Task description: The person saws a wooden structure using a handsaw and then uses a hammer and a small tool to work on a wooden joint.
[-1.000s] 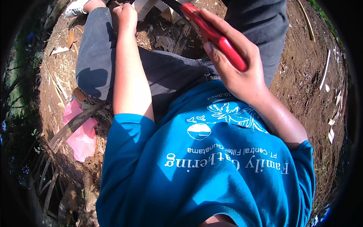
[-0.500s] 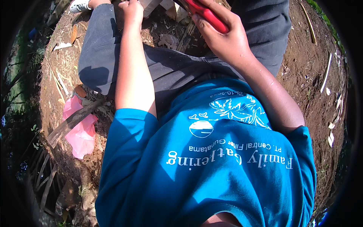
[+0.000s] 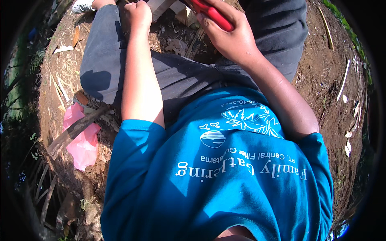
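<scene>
At the top of the view, my right hand [image 3: 232, 34] is wrapped round the red handle of a hand saw [image 3: 219, 18]. Only a short dark stretch of its blade shows before the upper edge cuts it off. My left hand [image 3: 138, 17] is closed in a fist above my left knee. Beside that fist lies a pale piece of wood [image 3: 159, 7], partly out of view. Whatever the left fingers grip is hidden.
Wood scraps [image 3: 185, 16] and a crumpled dry leaf [image 3: 177, 46] lie between my legs. To the left, a stick [image 3: 76, 130] crosses a pink plastic bag [image 3: 83, 148]. Thin wood strips [image 3: 343, 80] are scattered on the soil at right.
My right hand has moved slightly left and up, carrying the saw with it. My left hand stays closed in nearly the same place. The whole view has shifted a little.
</scene>
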### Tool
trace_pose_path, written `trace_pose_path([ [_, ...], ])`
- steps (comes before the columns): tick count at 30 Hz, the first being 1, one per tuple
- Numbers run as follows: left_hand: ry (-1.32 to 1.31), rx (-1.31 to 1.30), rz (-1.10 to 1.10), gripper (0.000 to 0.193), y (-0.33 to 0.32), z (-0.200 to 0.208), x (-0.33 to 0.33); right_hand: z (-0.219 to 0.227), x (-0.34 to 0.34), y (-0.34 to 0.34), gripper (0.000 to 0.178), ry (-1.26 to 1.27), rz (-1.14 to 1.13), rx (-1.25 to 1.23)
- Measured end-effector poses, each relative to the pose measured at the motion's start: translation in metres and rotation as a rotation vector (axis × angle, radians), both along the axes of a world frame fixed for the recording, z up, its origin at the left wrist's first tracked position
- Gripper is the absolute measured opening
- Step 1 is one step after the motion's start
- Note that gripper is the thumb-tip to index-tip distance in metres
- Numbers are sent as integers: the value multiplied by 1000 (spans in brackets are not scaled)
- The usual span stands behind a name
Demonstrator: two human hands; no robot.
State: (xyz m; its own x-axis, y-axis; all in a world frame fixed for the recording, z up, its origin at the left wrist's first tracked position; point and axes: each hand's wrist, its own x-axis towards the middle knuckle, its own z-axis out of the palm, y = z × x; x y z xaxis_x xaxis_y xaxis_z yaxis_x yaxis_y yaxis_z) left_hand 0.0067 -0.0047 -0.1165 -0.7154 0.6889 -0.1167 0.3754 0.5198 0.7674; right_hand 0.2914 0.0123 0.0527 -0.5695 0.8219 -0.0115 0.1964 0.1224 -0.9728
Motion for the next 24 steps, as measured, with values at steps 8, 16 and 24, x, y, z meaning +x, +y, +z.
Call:
trace_pose_path([
  [8,-184,39,130,36,-3,19,12,81,102,-46,52,-134,8,-94],
  [16,-164,18,67,33,3,10,16,-15,-8,4,59,93,-13,56],
  [24,-479,155,65,31,-8,-22,26,8,27,7,62,6,87,42],
])
